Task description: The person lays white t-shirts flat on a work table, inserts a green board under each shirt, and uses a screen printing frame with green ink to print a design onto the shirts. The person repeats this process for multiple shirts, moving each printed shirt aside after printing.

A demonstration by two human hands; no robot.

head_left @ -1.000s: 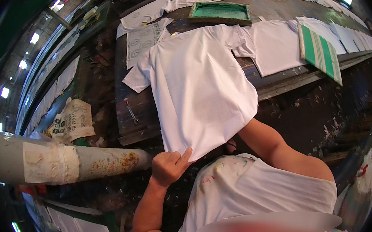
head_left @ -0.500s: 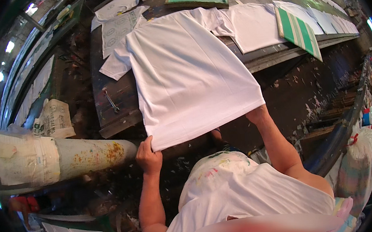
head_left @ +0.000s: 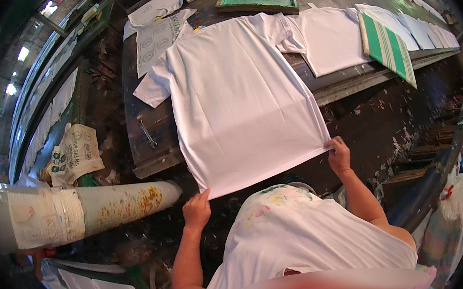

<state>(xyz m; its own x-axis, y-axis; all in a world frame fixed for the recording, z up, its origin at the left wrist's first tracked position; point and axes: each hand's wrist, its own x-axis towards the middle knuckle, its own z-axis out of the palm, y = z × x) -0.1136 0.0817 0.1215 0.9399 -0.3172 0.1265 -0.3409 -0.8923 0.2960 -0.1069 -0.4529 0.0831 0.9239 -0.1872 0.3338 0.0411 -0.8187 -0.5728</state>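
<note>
A white T-shirt (head_left: 244, 99) lies with its sleeves and upper part on a long dark table (head_left: 150, 161). Its lower part stretches over the near edge toward me. My left hand (head_left: 197, 209) pinches the left corner of the bottom hem. At the hem's right corner, my right hand (head_left: 340, 155) grips the cloth between thumb and fingers. Between both hands the hem hangs taut and nearly straight, slanting up to the right. Some soft creases run down the shirt's middle.
A combination wrench (head_left: 147, 132) rests on the table left of the shirt. Farther back are a green-framed screen tray (head_left: 256, 0) and a printed cloth (head_left: 157, 41). A green striped board (head_left: 387, 48) overhangs the table's right edge. A stained grey column (head_left: 129, 203) juts in at left.
My right hand has shifted right and slightly down, now showing its fingers on the hem corner. The left hand sits a little lower, and the hem is drawn closer to me.
</note>
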